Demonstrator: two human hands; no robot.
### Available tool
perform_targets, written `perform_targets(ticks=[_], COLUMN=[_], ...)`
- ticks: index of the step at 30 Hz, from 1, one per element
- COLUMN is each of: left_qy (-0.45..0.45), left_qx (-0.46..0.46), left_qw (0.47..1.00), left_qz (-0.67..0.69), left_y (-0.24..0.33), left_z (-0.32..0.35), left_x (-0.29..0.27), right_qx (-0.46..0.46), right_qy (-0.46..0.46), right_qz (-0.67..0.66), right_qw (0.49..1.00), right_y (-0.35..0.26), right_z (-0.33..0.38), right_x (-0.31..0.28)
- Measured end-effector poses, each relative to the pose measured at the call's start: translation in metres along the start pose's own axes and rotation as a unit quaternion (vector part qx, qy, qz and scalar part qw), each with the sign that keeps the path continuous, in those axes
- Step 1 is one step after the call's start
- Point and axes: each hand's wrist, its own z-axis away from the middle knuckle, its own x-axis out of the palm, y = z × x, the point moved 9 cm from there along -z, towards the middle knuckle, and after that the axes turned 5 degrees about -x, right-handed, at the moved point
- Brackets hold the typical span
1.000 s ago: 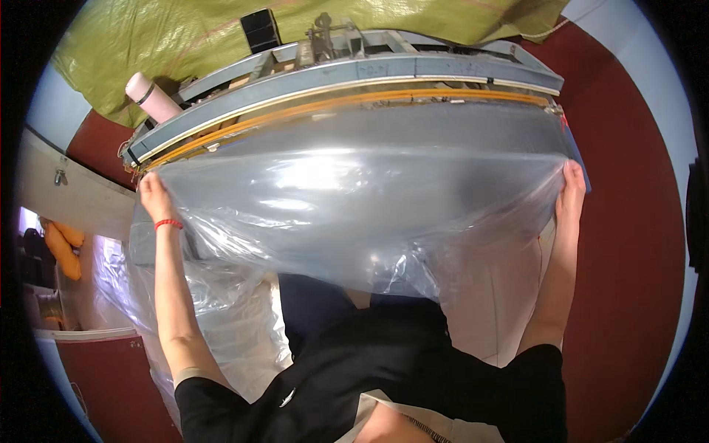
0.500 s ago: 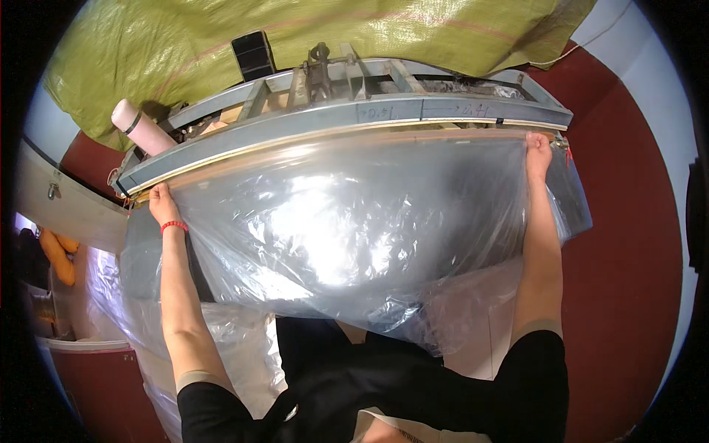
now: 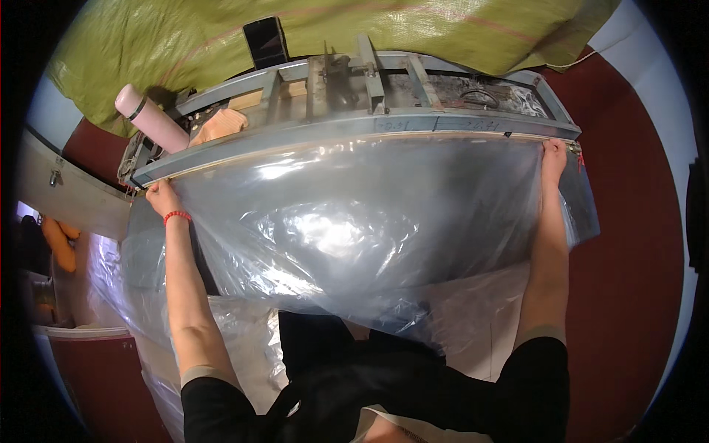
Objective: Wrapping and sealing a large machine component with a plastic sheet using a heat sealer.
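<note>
A wide sheet of clear plastic film (image 3: 354, 258) is stretched between my hands over a dark grey surface, its far edge along a long grey metal bar (image 3: 310, 130). My left hand (image 3: 163, 198), with a red bead bracelet at the wrist, pinches the film's far left corner close to the bar's left end. At the bar's right end my right hand (image 3: 554, 159) is closed on the film's far right corner. The near part of the film sags in folds toward my lap. Behind the bar lies a metal frame with crosspieces and an upright metal piece (image 3: 371, 77).
A pink bottle (image 3: 151, 118) leans at the frame's left, beside a peach-coloured cloth (image 3: 219, 126). A dark phone (image 3: 266, 42) stands behind the frame against a yellow-green woven sheet (image 3: 413, 26). More clear film hangs at left, near a pale panel (image 3: 74, 173).
The bar has come down toward the film's edge, hiding most of the orange-brown strip beneath it. The frame's inside shows more, and the cloth is now visible. Both hands keep their hold.
</note>
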Motion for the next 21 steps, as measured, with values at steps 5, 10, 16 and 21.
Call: perform_targets(ticks=[5,10,16,21], left_qy=[-0.125,-0.224,-0.426,-0.495], left_qx=[-0.112,-0.144,-0.020,-0.092], left_qw=[0.961,0.962,0.902,0.863], left_qz=[0.219,-0.063,-0.071,0.035], left_y=[0.002,0.020,0.089,0.143], left_z=[0.014,0.037,0.145,0.229], left_x=[0.010,-0.005,0.015,0.008], right_qx=[0.018,-0.063,-0.025,-0.164], right_qy=[-0.035,-0.106,0.053,0.121], right_qz=[-0.095,0.012,0.202,0.278], right_qw=[0.995,0.992,0.978,0.938], right_y=[-0.025,-0.071,-0.057,-0.157], right_z=[0.009,0.020,0.031,0.054], right_x=[0.005,-0.020,-0.164,-0.150])
